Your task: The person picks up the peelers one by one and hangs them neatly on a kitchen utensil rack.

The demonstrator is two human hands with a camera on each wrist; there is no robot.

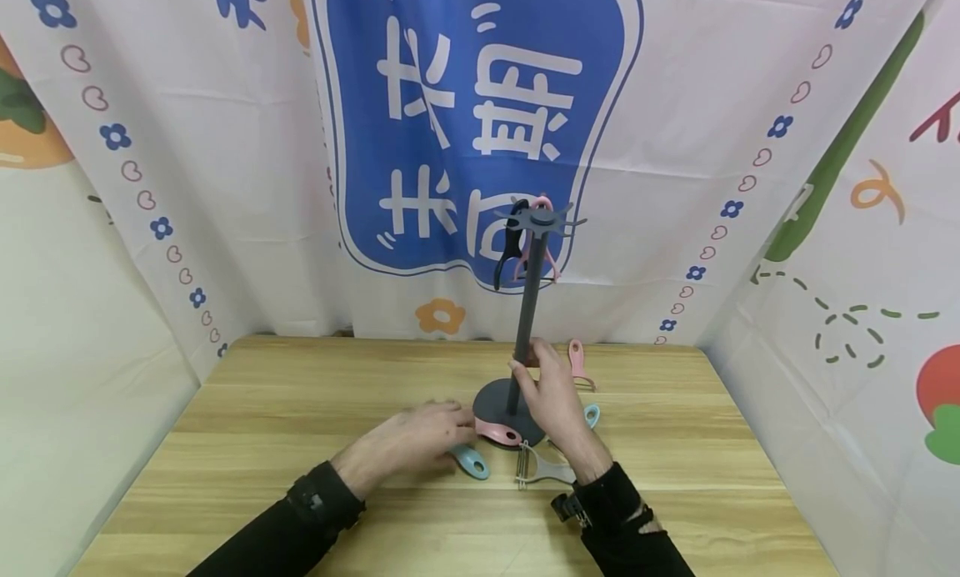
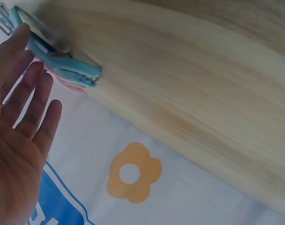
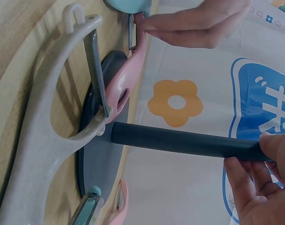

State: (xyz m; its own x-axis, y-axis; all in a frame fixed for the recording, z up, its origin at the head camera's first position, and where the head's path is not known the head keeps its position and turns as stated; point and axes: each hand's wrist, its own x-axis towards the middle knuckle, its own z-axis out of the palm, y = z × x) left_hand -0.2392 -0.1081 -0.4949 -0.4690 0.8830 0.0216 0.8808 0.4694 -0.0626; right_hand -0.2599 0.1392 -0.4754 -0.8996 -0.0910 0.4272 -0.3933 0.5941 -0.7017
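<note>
A dark grey stand (image 1: 527, 310) has a round base and a pole that my right hand (image 1: 551, 393) holds between fingers and thumb. In the right wrist view, the right hand (image 3: 262, 183) pinches the upper part of the pole (image 3: 180, 142). A pink peeler (image 1: 497, 432) lies at the base's front edge; my left hand (image 1: 412, 439) is at its left end, fingertips seeming to touch it. The left wrist view shows the left hand's (image 2: 20, 126) fingers extended. Under that hand, a light blue peeler (image 1: 471, 462) is partly hidden.
A whitish peeler (image 1: 551, 470) lies before the base, by the right wrist. Another light blue peeler (image 1: 592, 415) and another pink peeler (image 1: 577, 360) lie to the right. A black peeler (image 1: 512, 245) and a pink one (image 1: 553, 264) hang from the stand's top hooks.
</note>
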